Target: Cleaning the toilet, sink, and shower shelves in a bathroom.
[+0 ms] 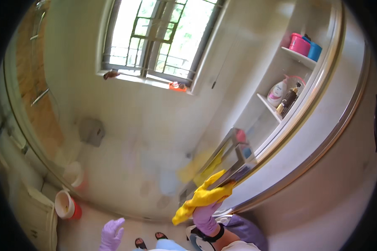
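Note:
My right hand (205,217), in a light purple glove with a black band at the wrist, is closed on a yellow cloth (207,195). The cloth lies along the lower part of a grey metal handle (240,155) on a curved glass panel (163,138). A blurred yellow reflection of the cloth shows in the glass. Down at the lower left, my left hand (112,235) wears a matching glove. It is raised with its fingers stretched out and nothing in it, apart from the glass.
A red and white bucket (73,211) stands at left beside a cream cabinet (35,217). Something purple (244,230) sits by my right forearm. Beyond the glass are a barred window (155,42), a pink tub (299,43), a blue tub (314,51) and a white bottle (276,93) on corner shelves.

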Tool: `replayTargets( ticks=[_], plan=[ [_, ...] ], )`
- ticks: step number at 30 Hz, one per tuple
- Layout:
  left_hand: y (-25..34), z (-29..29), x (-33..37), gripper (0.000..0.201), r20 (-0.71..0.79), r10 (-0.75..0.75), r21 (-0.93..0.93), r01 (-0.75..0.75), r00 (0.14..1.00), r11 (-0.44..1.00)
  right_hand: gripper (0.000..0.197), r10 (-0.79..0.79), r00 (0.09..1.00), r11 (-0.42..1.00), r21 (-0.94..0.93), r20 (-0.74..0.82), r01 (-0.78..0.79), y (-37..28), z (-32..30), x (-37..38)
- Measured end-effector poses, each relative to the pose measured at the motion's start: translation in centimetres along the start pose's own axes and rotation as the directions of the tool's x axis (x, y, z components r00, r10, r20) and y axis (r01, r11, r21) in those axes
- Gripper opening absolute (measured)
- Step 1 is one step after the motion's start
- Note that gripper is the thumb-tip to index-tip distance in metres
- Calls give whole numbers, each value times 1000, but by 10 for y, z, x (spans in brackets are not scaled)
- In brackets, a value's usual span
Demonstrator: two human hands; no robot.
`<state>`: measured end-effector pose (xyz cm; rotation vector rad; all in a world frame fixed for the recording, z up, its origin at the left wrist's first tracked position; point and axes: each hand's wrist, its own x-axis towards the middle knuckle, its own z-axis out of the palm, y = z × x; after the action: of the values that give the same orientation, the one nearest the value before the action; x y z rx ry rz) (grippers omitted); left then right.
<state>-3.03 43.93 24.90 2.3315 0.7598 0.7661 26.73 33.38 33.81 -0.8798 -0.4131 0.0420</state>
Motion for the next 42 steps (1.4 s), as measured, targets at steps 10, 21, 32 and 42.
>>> replayTargets(
  ticks=[10,21,32,42],
  plan=[
    [41,-7,63,33,12,40,-6,-40,999,999,45,332,839,803,337,431,-491,31,-6,-23],
    [35,-15,35,33,18,-103,73,102,994,992,56,48,857,983,-177,514,51,33,85,-35],
    [-12,-12,-21,32,-86,-271,173,282,959,944,53,-96,731,962,-126,675,242,49,185,-61],
    [10,-54,-75,33,-260,-543,145,588,799,796,54,-70,581,984,-40,811,175,116,295,-124]
  ],
)
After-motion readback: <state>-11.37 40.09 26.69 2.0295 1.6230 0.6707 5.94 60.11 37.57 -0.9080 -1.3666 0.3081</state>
